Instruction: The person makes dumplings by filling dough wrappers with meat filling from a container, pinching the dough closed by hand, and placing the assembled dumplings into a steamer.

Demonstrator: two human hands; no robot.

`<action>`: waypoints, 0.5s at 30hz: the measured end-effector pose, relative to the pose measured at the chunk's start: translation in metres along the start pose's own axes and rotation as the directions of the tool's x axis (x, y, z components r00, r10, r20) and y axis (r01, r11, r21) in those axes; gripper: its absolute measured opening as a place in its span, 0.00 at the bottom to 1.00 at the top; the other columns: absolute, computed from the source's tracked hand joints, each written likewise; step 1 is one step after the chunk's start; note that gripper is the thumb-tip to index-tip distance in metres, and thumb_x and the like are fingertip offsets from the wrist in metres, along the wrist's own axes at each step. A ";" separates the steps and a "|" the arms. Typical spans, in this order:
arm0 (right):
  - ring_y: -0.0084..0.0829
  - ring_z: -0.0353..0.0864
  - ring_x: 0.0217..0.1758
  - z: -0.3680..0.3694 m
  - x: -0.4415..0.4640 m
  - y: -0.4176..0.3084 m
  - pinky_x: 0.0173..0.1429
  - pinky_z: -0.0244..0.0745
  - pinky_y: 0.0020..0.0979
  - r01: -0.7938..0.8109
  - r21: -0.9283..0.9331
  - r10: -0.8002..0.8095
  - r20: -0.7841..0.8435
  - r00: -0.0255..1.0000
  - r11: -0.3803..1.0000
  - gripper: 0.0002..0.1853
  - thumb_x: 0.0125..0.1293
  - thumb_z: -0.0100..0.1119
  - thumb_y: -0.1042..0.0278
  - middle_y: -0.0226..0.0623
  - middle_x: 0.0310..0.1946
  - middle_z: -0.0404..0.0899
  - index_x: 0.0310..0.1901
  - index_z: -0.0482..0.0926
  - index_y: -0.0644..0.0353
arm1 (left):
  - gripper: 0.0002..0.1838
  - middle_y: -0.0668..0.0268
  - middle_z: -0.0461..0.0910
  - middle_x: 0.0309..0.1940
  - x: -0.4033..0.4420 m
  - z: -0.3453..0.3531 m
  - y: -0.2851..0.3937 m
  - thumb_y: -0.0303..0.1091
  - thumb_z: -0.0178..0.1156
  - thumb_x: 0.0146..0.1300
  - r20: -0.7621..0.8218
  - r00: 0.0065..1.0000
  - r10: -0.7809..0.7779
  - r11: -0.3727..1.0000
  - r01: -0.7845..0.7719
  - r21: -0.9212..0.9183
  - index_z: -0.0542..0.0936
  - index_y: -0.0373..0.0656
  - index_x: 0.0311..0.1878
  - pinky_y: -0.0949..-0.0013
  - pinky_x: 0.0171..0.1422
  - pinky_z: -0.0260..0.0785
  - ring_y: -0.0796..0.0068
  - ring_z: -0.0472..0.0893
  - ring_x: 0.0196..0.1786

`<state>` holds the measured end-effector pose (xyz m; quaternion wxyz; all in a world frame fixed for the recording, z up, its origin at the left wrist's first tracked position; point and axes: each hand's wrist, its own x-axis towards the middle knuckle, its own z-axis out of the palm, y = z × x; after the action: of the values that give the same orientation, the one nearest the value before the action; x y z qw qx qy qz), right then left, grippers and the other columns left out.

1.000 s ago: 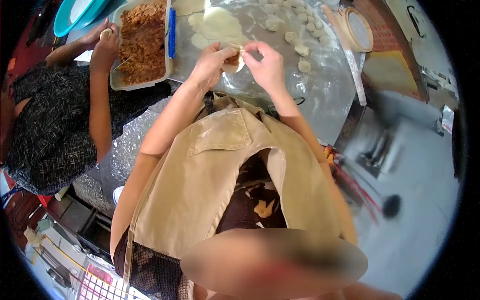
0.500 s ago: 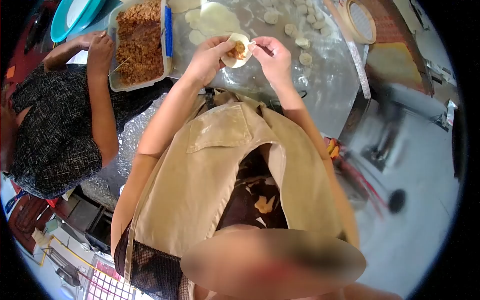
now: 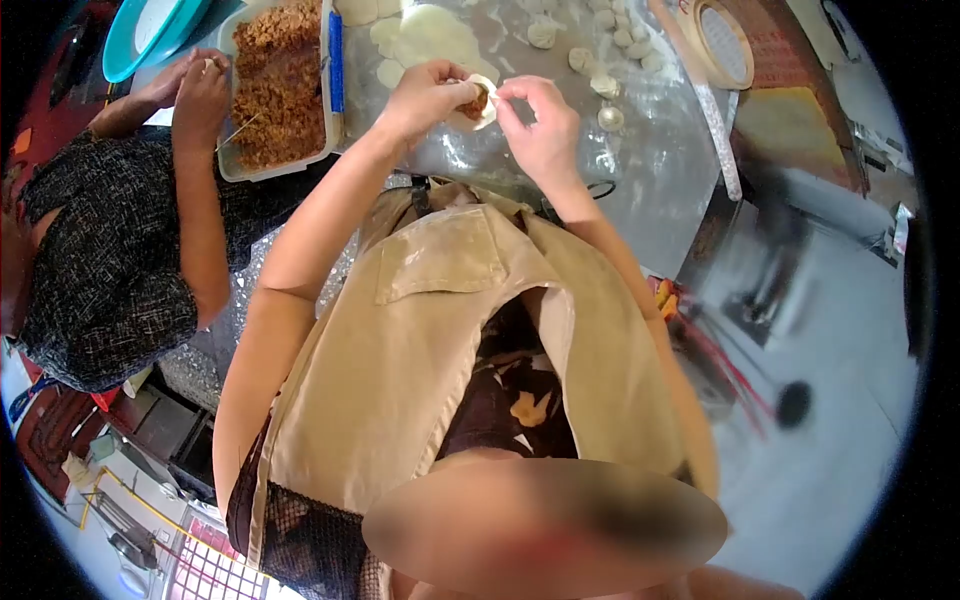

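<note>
A round dough wrapper (image 3: 489,112) with brown filling (image 3: 477,101) on it is held up over the metal table, between my two hands. My left hand (image 3: 425,100) is closed round its left side, the thumb lying near the filling. At the upper right edge, my right hand (image 3: 543,120) pinches the dough between thumb and fingertips. The wrapper's rim curves upward, and part of it is hidden behind my left fingers. Flat rolled dough sheets (image 3: 436,45) lie on the table just beyond my left hand.
Left of me stands a plastic tub of filling (image 3: 334,140), beside a co-worker's hands (image 3: 200,90). Several dough balls (image 3: 580,60) dot the floured table (image 3: 650,190). Right of them are a rolling pin (image 3: 715,130) and a round sieve (image 3: 745,75). A teal basin (image 3: 120,55) sits far left.
The wrapper has turned and curled up, looking narrower now. My left fingers cover more of it. The co-worker's hands have risen slightly in view.
</note>
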<state>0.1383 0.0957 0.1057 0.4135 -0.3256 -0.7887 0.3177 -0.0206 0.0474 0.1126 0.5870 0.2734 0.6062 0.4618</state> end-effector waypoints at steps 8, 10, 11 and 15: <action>0.36 0.78 0.40 -0.004 0.009 0.002 0.46 0.72 0.34 0.065 -0.090 -0.056 0.099 0.994 0.994 0.07 0.46 0.64 0.75 0.34 0.32 0.80 0.30 0.78 0.57 | 0.18 0.59 0.80 0.31 0.010 -0.008 0.002 0.32 0.58 0.55 0.146 0.988 0.044 0.962 -0.081 0.259 0.72 0.31 0.48 0.73 0.40 0.72 0.75 0.79 0.32; 0.36 0.79 0.38 -0.004 0.009 0.002 0.45 0.72 0.34 0.141 -0.125 -0.129 0.097 0.987 0.982 0.07 0.47 0.64 0.75 0.34 0.32 0.80 0.30 0.78 0.57 | 0.21 0.58 0.79 0.35 0.005 -0.006 0.014 0.34 0.57 0.57 0.113 0.993 0.034 0.979 -0.056 0.197 0.71 0.32 0.51 0.73 0.42 0.71 0.75 0.79 0.35; 0.33 0.79 0.36 -0.004 0.006 0.000 0.43 0.73 0.32 -0.041 -0.021 0.042 0.071 0.997 0.999 0.06 0.48 0.63 0.75 0.33 0.31 0.80 0.30 0.78 0.58 | 0.23 0.56 0.79 0.39 0.000 -0.005 0.019 0.35 0.57 0.58 0.079 0.997 0.023 0.990 -0.034 0.136 0.69 0.32 0.54 0.72 0.44 0.71 0.74 0.79 0.38; 0.23 0.78 0.32 -0.001 0.000 -0.006 0.38 0.73 0.25 -0.459 0.344 0.463 0.076 0.883 0.819 0.04 0.53 0.62 0.75 0.31 0.30 0.79 0.31 0.78 0.62 | 0.24 0.55 0.72 0.52 -0.027 0.011 -0.005 0.39 0.53 0.63 0.220 0.975 -0.012 0.505 0.196 -0.841 0.67 0.34 0.57 0.66 0.55 0.68 0.69 0.74 0.53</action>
<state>0.1380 0.0923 0.1108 0.3804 -0.4287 -0.6143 0.5423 -0.0049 0.0242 0.1222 0.7255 -0.0476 0.2564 0.6369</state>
